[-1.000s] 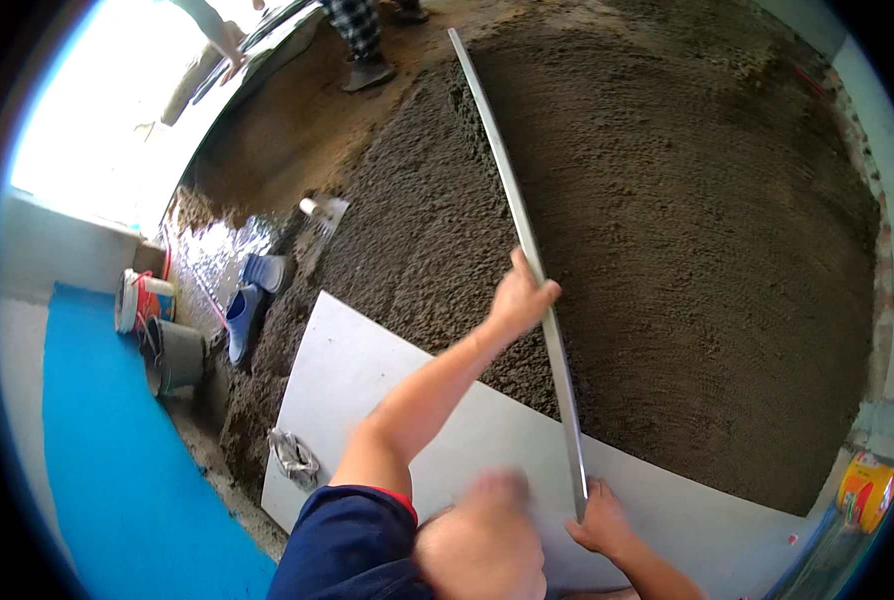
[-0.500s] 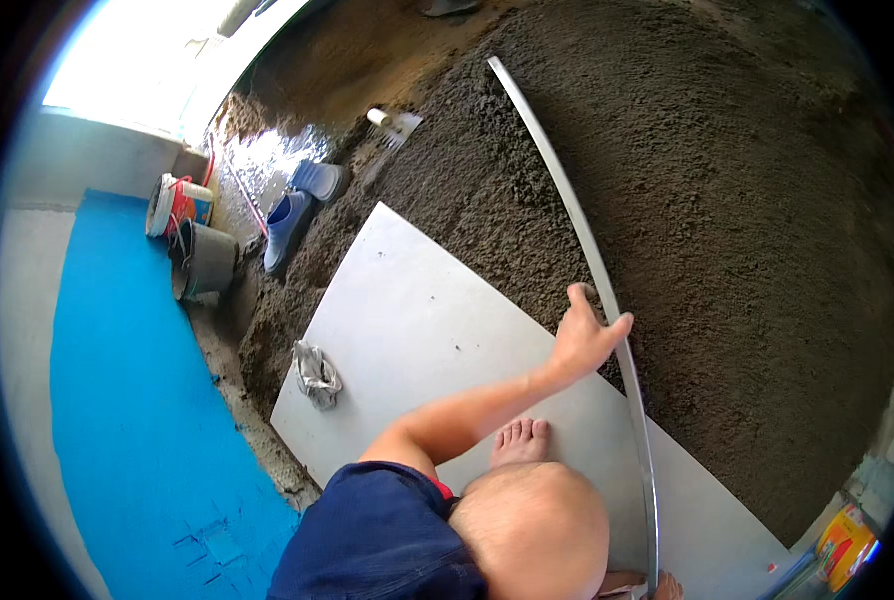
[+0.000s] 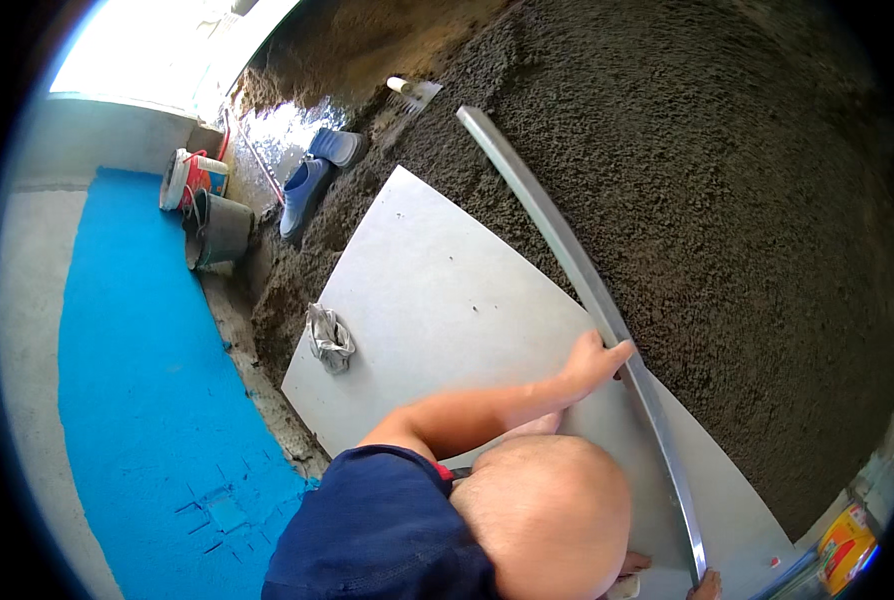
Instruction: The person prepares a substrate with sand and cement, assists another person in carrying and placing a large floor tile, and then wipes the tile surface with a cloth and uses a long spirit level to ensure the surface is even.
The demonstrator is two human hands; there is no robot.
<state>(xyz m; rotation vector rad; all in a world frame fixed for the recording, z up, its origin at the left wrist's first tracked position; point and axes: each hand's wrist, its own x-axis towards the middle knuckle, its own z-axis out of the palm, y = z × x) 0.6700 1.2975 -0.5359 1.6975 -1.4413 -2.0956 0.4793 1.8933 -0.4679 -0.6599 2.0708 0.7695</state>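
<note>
My left hand (image 3: pixel 597 362) is closed around the middle of a long metal straightedge (image 3: pixel 557 225). The bar slants from the far middle down to the near right. Its far part hangs over or rests on dark, raked mortar (image 3: pixel 747 230); I cannot tell which. Its near part passes over a large pale tile or board (image 3: pixel 437 270). At the lower edge, my right hand (image 3: pixel 708 586) shows only in part, with fingers on the bar's near end. My bare foot is mostly hidden behind the left forearm.
A crumpled grey cloth or bag (image 3: pixel 329 340) lies on the board. Beyond its left corner are blue shoes (image 3: pixel 307 190), a dark bucket (image 3: pixel 219 232) and a white-red bucket (image 3: pixel 195 182). A notched trowel (image 3: pixel 414 93) lies on the mortar. A blue-coated strip (image 3: pixel 147 370) runs along the left.
The straightedge has come nearer to me, its far end shifting left and its near end right. It has rolled, so a broader face shows. My left hand moved with it, nearer and slightly right.
</note>
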